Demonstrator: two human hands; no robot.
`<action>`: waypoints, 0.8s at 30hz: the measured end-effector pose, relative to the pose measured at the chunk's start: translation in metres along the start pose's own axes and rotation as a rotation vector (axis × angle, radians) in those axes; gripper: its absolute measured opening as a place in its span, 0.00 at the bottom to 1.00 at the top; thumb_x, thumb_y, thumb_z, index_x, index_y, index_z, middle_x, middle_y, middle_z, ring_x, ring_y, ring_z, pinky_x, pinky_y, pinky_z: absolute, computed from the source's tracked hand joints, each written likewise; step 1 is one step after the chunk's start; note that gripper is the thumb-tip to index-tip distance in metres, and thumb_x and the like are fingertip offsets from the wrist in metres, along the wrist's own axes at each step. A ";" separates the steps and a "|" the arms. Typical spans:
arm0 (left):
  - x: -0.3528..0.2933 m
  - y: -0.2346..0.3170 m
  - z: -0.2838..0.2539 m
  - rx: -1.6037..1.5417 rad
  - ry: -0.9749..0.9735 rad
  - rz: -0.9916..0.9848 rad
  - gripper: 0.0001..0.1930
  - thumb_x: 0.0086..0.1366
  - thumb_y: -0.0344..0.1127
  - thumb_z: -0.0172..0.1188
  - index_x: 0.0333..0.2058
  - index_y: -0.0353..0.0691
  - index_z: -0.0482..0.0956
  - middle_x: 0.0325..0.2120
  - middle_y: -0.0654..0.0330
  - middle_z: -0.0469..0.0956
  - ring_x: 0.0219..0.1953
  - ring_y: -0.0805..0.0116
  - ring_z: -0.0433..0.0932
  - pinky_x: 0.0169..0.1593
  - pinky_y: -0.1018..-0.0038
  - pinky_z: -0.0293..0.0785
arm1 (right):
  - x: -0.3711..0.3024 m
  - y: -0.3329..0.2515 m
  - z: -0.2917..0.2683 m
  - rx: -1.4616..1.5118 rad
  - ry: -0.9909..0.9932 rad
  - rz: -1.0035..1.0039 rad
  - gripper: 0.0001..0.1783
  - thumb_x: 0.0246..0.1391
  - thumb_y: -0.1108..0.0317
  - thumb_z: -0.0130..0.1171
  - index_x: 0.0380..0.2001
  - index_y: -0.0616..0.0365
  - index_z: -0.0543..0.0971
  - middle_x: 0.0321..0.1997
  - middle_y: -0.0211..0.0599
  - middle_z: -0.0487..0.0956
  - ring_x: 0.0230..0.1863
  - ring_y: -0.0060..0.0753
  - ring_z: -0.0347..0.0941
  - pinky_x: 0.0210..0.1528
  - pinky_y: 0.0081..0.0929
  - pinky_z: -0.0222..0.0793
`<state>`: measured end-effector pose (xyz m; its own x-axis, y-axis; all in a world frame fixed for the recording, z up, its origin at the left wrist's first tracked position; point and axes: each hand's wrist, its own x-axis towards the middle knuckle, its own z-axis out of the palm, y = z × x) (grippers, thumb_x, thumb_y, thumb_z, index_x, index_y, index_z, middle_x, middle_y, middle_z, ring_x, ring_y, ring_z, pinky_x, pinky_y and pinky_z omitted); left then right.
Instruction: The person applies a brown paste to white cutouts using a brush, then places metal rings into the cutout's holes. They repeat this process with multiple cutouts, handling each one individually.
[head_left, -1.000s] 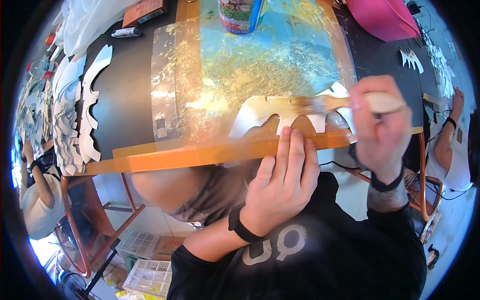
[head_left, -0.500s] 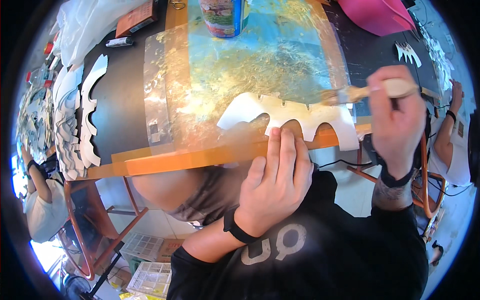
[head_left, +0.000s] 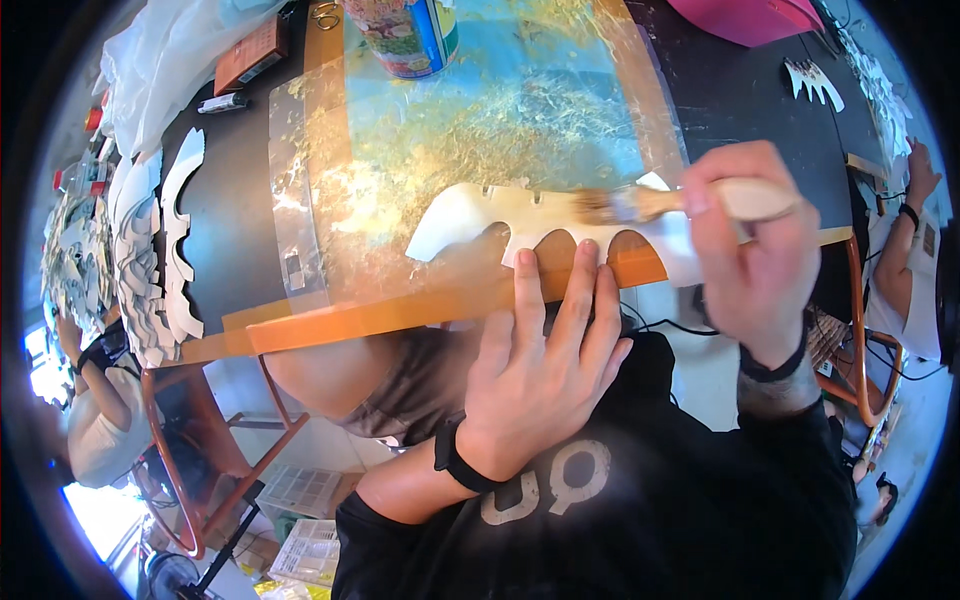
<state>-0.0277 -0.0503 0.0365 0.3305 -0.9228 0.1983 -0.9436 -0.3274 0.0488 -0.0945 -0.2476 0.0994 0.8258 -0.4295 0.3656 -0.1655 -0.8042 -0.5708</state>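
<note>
A white cut-out piece (head_left: 465, 210) with scalloped arches along its near edge lies at the table's front edge, on a glossy, smeared plastic sheet (head_left: 480, 125). The spread fingertips of my left hand (head_left: 545, 370) press on its near edge between the arches. My right hand (head_left: 755, 265), slightly blurred, grips the wooden handle of a flat paintbrush (head_left: 765, 200). Its bristles touch the piece's upper edge near the middle and are smeared by motion. The piece's right end is partly hidden behind my right hand.
A printed tub (head_left: 400, 40) stands at the far side. Stacks of similar white pieces (head_left: 135, 260) lie at left, near a brown box (head_left: 250, 55) and a marker (head_left: 222, 103). A pink container (head_left: 750, 15) sits far right. Other people's arms (head_left: 905, 205) show at both sides.
The brush and my right hand have moved left along the piece's upper edge. My left fingers have spread apart. The view has shifted slightly.
</note>
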 end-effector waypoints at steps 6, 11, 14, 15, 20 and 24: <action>0.000 -0.001 -0.006 0.015 -0.050 0.019 0.29 0.69 0.58 0.58 0.64 0.53 0.77 0.71 0.66 0.70 0.66 0.48 0.73 0.56 0.62 0.61 | -0.008 -0.002 -0.014 -0.017 0.224 -0.142 0.05 0.65 0.75 0.59 0.36 0.66 0.81 0.39 0.39 0.80 0.31 0.24 0.72 0.34 0.22 0.66; 0.003 -0.002 -0.007 0.007 -0.073 0.023 0.30 0.68 0.58 0.59 0.65 0.53 0.76 0.71 0.66 0.70 0.65 0.48 0.73 0.55 0.61 0.61 | -0.009 -0.005 0.007 0.014 0.023 -0.140 0.06 0.66 0.73 0.59 0.36 0.65 0.80 0.38 0.37 0.80 0.32 0.27 0.75 0.36 0.24 0.69; 0.003 -0.003 -0.007 0.019 -0.089 0.024 0.30 0.67 0.58 0.60 0.64 0.53 0.76 0.71 0.66 0.70 0.65 0.47 0.73 0.55 0.61 0.61 | -0.014 0.017 -0.013 -0.181 0.080 -0.049 0.05 0.64 0.71 0.61 0.35 0.62 0.81 0.37 0.35 0.82 0.29 0.28 0.79 0.32 0.25 0.73; 0.002 -0.003 -0.007 0.013 -0.084 0.024 0.30 0.67 0.58 0.61 0.64 0.53 0.76 0.71 0.66 0.70 0.65 0.47 0.72 0.55 0.61 0.61 | -0.015 0.020 -0.021 -0.209 0.155 -0.072 0.05 0.64 0.72 0.61 0.35 0.62 0.80 0.37 0.35 0.81 0.30 0.28 0.79 0.33 0.25 0.73; 0.002 -0.004 -0.007 -0.031 -0.066 0.021 0.30 0.66 0.57 0.62 0.64 0.52 0.77 0.70 0.66 0.70 0.66 0.47 0.71 0.54 0.61 0.61 | -0.019 0.001 -0.028 0.136 0.312 -0.167 0.04 0.67 0.76 0.57 0.37 0.63 0.79 0.39 0.41 0.81 0.37 0.32 0.78 0.41 0.26 0.72; 0.000 -0.007 -0.004 -0.029 -0.071 0.025 0.30 0.66 0.56 0.62 0.63 0.52 0.77 0.70 0.67 0.70 0.68 0.47 0.70 0.55 0.60 0.62 | -0.012 0.003 0.007 -0.098 0.057 -0.250 0.03 0.63 0.73 0.62 0.36 0.61 0.80 0.36 0.40 0.82 0.34 0.33 0.81 0.38 0.27 0.74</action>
<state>-0.0217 -0.0471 0.0403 0.3068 -0.9429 0.1300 -0.9513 -0.2995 0.0730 -0.1007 -0.2417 0.0883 0.8161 -0.2327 0.5290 -0.0137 -0.9229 -0.3848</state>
